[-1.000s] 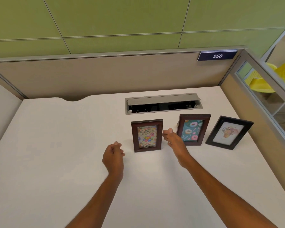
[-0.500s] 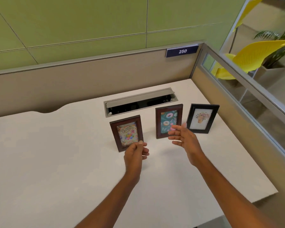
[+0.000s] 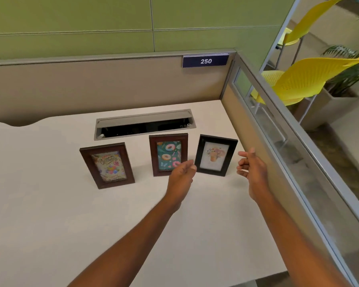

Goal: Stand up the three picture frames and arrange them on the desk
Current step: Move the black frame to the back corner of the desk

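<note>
Toward the far right corner of the white desk, three picture frames stand upright in a row, just in front of the open cable tray set into the desk's far edge. At the left of the row is the brown birthday frame, standing apart from the other two. Next comes the brown doughnut frame, and just beside it, nearest the desk's right edge, the black flower frame, turned slightly.

On either side of the black flower frame are the person's hands, both empty. Fingers of the left hand are loosely extended, their tips close to the frame's left edge; whether they touch it I cannot tell. Curled fingers of the right hand are spread open, a little off the frame's right edge, beside the glass side partition.
</note>
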`<state>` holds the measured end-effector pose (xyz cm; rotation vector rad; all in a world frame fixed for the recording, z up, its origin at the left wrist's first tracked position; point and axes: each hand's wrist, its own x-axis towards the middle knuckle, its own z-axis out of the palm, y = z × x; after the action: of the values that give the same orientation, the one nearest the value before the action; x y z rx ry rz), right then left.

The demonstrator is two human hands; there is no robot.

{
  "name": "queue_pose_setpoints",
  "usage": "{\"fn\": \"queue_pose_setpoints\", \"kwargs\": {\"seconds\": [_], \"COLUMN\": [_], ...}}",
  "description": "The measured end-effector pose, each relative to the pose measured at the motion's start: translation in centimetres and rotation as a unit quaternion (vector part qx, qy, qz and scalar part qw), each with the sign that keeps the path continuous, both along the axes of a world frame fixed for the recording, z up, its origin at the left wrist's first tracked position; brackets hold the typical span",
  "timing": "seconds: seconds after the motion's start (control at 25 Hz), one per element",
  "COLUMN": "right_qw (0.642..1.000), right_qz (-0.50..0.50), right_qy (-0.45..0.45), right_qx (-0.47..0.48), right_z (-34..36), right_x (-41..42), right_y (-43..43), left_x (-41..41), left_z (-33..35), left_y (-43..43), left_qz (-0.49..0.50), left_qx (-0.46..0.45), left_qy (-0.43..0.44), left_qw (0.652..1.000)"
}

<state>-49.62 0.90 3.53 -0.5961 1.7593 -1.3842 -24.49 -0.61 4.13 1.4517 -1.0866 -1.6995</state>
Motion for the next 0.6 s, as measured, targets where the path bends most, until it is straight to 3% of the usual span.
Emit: {"fn": "queue_pose_setpoints", "kwargs": {"seconds": [0.2,0.36,0.6], "right_qw": [0.991,0.975,0.967], "right_qz": [0.101,0.189,0.196], "right_qy": [0.023,-0.031,-0.106], "right_qx": [0.086,0.114,0.123], "right_z": [-1.1,-1.4,-2.2], "right_x": [-1.8,-1.7,-1.6], "right_y": [-2.8,-4.5,-5.8], "left_x": [-4.5,-6.1,-6.6], "left_z": [0.0,0.2,0.0], "left_y": [-1.1,-2.0,-2.9], "left_qz": [-0.001,-0.003,-0.001], "left_qx": [0.002,0.007,0.021], "left_qy": [-0.034,-0.054,-0.064], "left_qw": [0.999,0.998,0.998]}}
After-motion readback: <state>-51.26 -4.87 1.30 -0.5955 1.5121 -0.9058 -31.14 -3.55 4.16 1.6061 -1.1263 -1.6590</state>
